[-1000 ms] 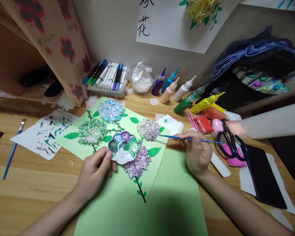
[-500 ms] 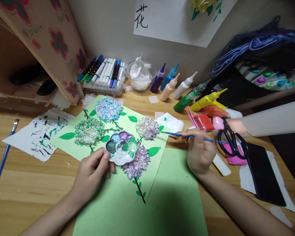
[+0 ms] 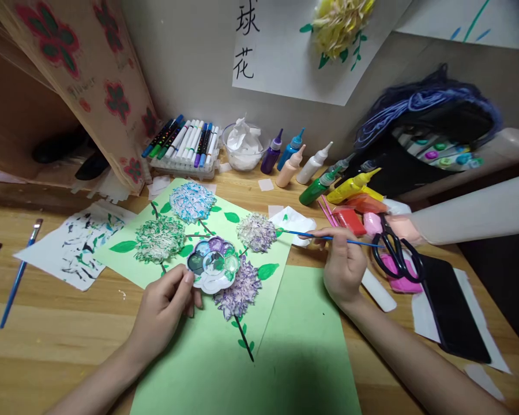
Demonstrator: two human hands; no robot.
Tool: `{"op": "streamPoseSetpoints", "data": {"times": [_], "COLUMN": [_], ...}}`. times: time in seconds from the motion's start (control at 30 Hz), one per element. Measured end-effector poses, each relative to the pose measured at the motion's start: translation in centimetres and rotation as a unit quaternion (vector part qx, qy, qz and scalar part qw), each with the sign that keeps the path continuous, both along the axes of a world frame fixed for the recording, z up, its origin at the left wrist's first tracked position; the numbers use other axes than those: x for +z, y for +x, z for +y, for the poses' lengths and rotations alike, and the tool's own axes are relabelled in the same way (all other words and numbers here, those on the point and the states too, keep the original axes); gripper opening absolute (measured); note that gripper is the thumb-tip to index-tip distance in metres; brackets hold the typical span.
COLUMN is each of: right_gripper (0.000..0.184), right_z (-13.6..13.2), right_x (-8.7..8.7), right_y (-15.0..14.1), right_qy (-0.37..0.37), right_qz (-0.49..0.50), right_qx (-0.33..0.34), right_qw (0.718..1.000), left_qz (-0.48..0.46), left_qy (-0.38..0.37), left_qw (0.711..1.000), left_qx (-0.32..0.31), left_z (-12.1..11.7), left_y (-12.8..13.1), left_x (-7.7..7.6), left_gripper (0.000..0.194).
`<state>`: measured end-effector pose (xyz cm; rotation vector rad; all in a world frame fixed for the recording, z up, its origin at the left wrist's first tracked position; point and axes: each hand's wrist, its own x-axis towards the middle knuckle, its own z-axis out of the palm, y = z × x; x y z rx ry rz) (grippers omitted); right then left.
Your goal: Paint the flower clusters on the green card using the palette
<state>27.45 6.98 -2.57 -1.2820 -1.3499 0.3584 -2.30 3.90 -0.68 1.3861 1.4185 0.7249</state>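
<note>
My left hand [image 3: 168,305] pinches the rim of a white flower-shaped paint palette [image 3: 214,283], whose wells hold green, purple, blue and dark paint. In my right hand [image 3: 345,265] is a thin blue paintbrush [image 3: 315,236], its tip at a green painted leaf beside the white-and-purple paper flower [image 3: 256,232]. The flower belongs to a light green sheet [image 3: 216,225] that also bears a blue-tipped flower [image 3: 192,200], a green-tipped flower [image 3: 160,238] and a purple flower [image 3: 240,288] partly hidden by the palette. Painted stems and leaves join them.
A larger green sheet [image 3: 303,346] lies underneath. Paint bottles [image 3: 320,187], a marker box [image 3: 185,167] and a bowl of tissue [image 3: 245,153] line the back. Scissors [image 3: 398,253] and a black flat object [image 3: 454,311] lie right; a second brush [image 3: 15,291] and paint-smeared paper [image 3: 75,248] left.
The camera view has tilted up slightly, showing more of the wall paper. Both hands keep their holds, and the brush tip stays near the leaf by the white-and-purple flower.
</note>
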Motion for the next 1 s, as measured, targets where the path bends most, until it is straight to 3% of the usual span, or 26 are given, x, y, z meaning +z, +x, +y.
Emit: {"op": "streamPoseSetpoints", "data": {"times": [0.3, 0.43, 0.53, 0.63, 0.77, 1.0], "right_gripper": [0.033, 0.033, 0.033, 0.034, 0.036, 0.035], "right_z": [0.5, 0.4, 0.6, 1.9, 5.0, 7.7], "right_x": [-0.3, -0.6, 0.1, 1.7, 3.6, 3.4], "right_y": [0.3, 0.4, 0.2, -0.4, -1.7, -2.0], "right_qy": [-0.038, -0.058, -0.047, -0.046, -0.09, -0.091], "right_qz": [0.049, 0.039, 0.073, 0.091, 0.025, 0.089], "right_qx": [-0.002, 0.028, -0.006, -0.016, 0.037, 0.086], "right_qw": [0.998, 0.997, 0.996, 0.995, 0.995, 0.988], "left_qz": [0.017, 0.012, 0.008, 0.008, 0.0, -0.004], "left_qy": [-0.001, -0.01, -0.016, -0.019, -0.013, -0.034], "left_qw": [1.0, 1.0, 1.0, 1.0, 1.0, 0.999], "left_qx": [-0.005, -0.006, -0.009, -0.009, -0.014, -0.041], "left_z": [0.0, -0.1, -0.2, -0.1, -0.3, -0.8], "left_y": [-0.1, -0.2, -0.3, -0.4, -0.6, -1.4], "left_x": [0.0, -0.2, -0.4, -0.5, -0.3, -0.2], "left_gripper": [0.041, 0.041, 0.042, 0.043, 0.046, 0.048]}}
